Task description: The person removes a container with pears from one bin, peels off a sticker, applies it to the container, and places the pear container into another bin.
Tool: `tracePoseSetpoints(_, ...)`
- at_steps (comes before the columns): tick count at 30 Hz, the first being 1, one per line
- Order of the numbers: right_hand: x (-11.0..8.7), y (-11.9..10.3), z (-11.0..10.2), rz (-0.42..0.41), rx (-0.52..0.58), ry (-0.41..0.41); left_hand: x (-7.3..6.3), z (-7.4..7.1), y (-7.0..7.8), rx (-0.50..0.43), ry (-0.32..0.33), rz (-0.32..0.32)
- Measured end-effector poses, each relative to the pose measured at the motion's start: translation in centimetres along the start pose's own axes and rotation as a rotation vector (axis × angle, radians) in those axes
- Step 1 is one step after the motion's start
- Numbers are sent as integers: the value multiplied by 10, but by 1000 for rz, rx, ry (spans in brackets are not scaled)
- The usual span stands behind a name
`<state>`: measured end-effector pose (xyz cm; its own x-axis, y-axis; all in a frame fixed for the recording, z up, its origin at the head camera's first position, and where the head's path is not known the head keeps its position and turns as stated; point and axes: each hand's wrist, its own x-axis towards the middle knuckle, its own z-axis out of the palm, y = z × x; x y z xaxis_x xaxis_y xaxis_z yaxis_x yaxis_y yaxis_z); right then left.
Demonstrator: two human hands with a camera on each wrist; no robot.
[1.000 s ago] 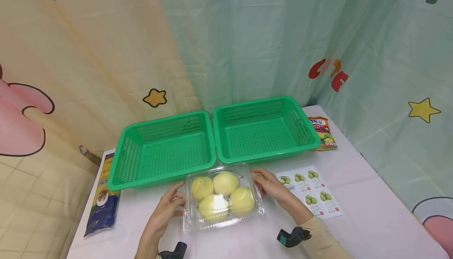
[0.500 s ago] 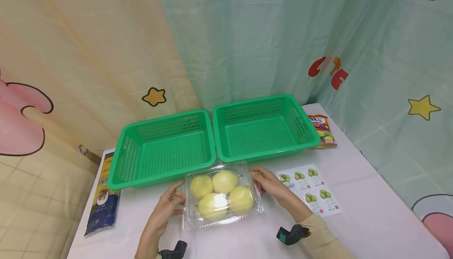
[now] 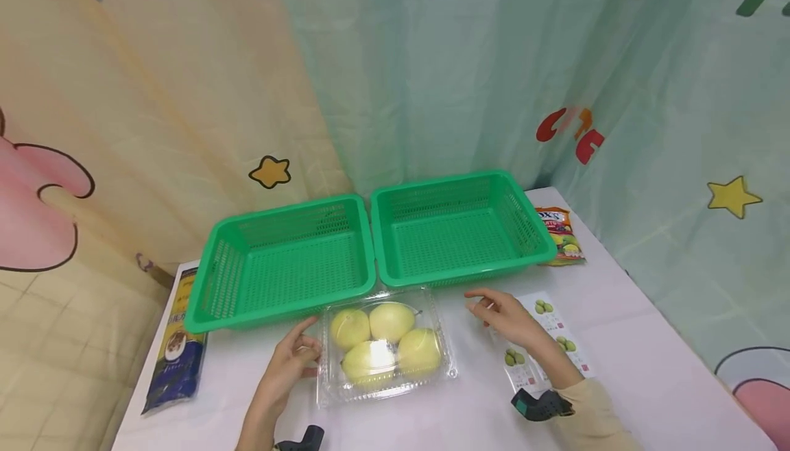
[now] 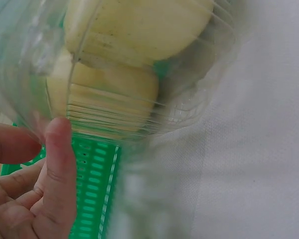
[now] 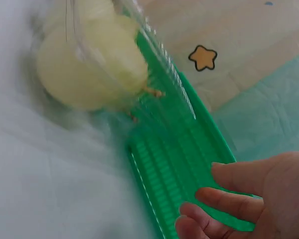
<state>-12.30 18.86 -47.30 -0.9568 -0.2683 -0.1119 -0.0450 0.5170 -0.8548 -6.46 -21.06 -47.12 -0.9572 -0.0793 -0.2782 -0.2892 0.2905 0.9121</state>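
Note:
A clear plastic clamshell box (image 3: 387, 403) with several pale yellow pears (image 3: 392, 321) inside stands on the table, its lid down. My left hand (image 3: 285, 362) rests against the box's left side; in the left wrist view a straight finger (image 4: 59, 149) meets the clear wall. To the right of the box, my right hand (image 3: 509, 317) hangs apart from it, fingers loosely bent and holding nothing. Below and beside that hand lies a white sheet of fruit labels (image 3: 570, 362), partly hidden by the hand and forearm. The right wrist view shows the relaxed fingers (image 5: 229, 201) with the box beyond.
Two green mesh baskets, the left one (image 3: 280, 312) and the right one (image 3: 463, 273), stand side by side just behind the box. A blue and yellow packet (image 3: 177, 362) lies at the left table edge. Behind the right basket's corner lies an orange snack bag (image 3: 561, 238). Printed curtain (image 3: 420, 94) surrounds the back.
My right hand has let go of the box's right edge and moved right, over the label sheet. My left hand stays at the box's left side. The box has hardly moved.

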Motion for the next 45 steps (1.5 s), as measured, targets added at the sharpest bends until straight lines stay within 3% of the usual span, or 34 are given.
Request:
tracePoseSetpoints(5, -11, 12, -18, -47, -379, 151, -2, -1, -4, -15, -9, -16)
tracePoseSetpoints(8, -16, 16, -23, -16, -473, 171, -1, -1, -3, -23, -14, -11)
tracePoseSetpoints(14, -18, 24, -26, 59, -483, 110, 1, -1, -3, -24, -12, -13)
tracePoseSetpoints(22, -21, 24, -24, -23, -549, -8, 0, -3, -6, -25, -14, -15)
tracePoseSetpoints(32, -17, 27, -17, -32, -625, 95, 3, -1, -7, -46, -13, -9)
tracePoseSetpoints(45, -15, 30, -17, -45, -618, 123, 2, -1, -8, -59, -4, -13)
